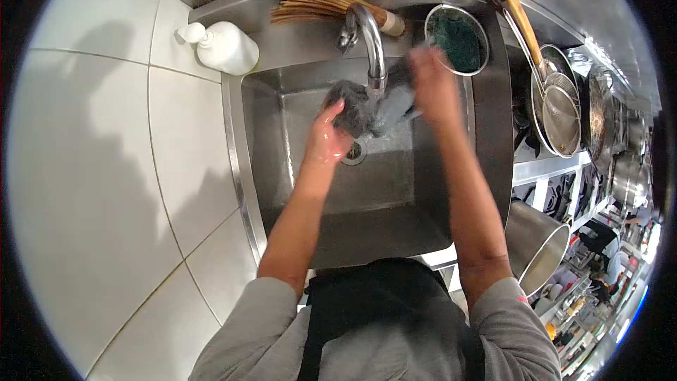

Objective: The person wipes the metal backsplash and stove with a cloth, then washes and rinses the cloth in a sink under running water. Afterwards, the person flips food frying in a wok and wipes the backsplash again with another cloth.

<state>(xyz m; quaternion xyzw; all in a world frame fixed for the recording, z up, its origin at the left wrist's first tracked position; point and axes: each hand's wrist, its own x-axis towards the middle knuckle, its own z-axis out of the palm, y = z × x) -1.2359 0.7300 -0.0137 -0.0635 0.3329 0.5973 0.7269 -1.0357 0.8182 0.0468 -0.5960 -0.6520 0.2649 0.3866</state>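
A dark grey, limp cloth-like item (354, 107) is stretched under the running faucet (374, 49), over the steel sink (374, 176). My left hand (328, 134), wet, has its fingers wrapped round the item's left end, with the thumb on top. My right hand (431, 74) is at the item's right end, above the sink's back right corner; motion smears its fingers. Water from the spout falls on the item's middle. The drain shows just below it. Exactly what the item is cannot be made out.
A white pump bottle (229, 48) stands back left. Behind the faucet lies a stick brush (317, 4). At back right sits a round container (458, 39) with green scouring material. Further right are strainers (561, 120) and a large metal pot (539, 243).
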